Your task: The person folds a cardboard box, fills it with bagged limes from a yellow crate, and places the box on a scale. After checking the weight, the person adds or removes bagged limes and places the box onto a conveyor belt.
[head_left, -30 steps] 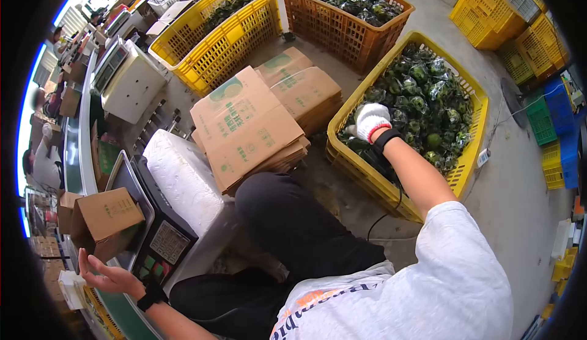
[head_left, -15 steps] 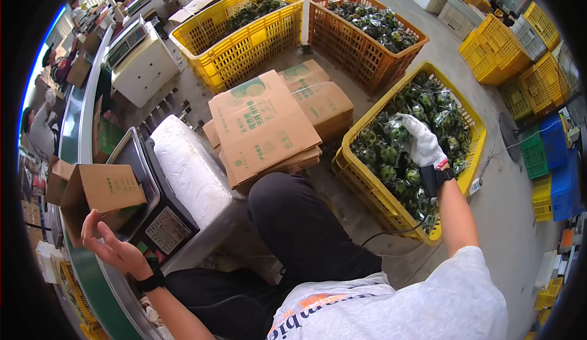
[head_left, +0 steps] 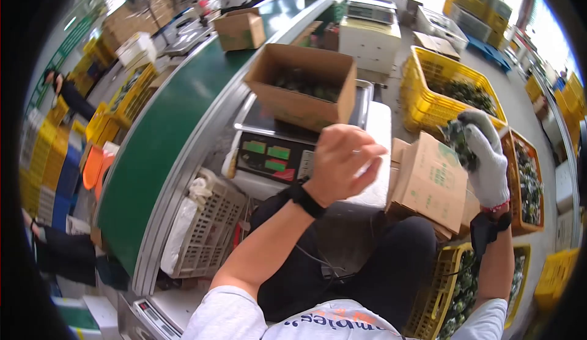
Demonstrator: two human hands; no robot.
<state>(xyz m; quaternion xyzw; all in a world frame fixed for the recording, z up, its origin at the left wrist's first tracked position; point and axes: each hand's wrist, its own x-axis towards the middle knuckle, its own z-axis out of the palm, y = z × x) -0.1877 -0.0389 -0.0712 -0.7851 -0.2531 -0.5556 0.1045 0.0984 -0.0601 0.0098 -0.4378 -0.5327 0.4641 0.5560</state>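
Note:
My right hand point(head_left: 486, 153), in a white knitted glove, grips a bag of green produce point(head_left: 457, 143) in clear, shiny plastic. It hangs above a stack of flattened cardboard boxes point(head_left: 434, 184). My bare left hand point(head_left: 345, 166) is empty, its fingers bent and the thumb apart, in front of an open cardboard box point(head_left: 299, 105). Dark green pieces lie inside that box, which stands on a digital scale point(head_left: 272, 157). Low on the right, a yellow crate point(head_left: 449, 285) holds more bagged green produce, partly hidden by my right arm.
A green conveyor belt point(head_left: 165, 120) runs along my left, carrying another cardboard box point(head_left: 239, 29). A yellow basket point(head_left: 428, 105) and an orange crate point(head_left: 529, 221) hold green produce on the right. A pale plastic basket point(head_left: 208, 233) stands beside the belt. Other people are farther off.
The view has swung left toward the belt. My right hand has come out of the yellow crate with a bag of green produce. My left hand is now in front of the box on the scale.

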